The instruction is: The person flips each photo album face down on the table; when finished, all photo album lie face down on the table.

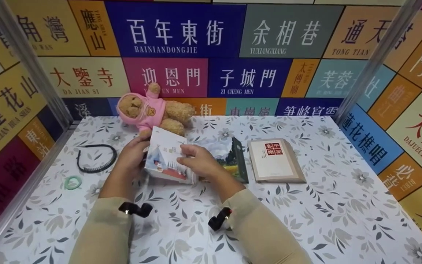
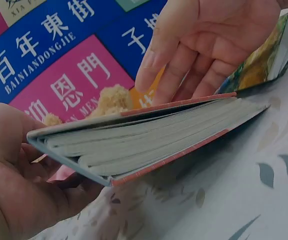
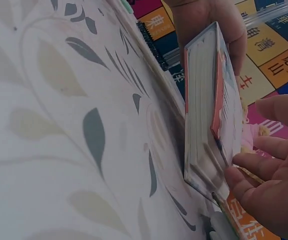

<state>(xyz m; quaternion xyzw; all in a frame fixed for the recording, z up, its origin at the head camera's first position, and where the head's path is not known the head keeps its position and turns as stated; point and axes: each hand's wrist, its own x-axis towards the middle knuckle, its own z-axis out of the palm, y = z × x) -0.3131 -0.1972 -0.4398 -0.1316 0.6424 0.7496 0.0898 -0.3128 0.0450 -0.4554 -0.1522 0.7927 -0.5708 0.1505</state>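
A small thick hardcover book, its white cover printed with a tent and a red strip, is tilted above the patterned table. My left hand grips it along the spine side, which the left wrist view shows close up. Over the front cover lies my right hand, its fingertips at the book's edge. In the right wrist view the right hand's fingers are loosely extended beside the cover. The page block faces me, and the covers are nearly together with a slight gap at the top.
Behind the book lies a teddy bear in a pink hoodie. To the right are a dark green book with a painted landscape and a tan-and-white book. A black headband and a green ring lie left. Lettered panels enclose the table.
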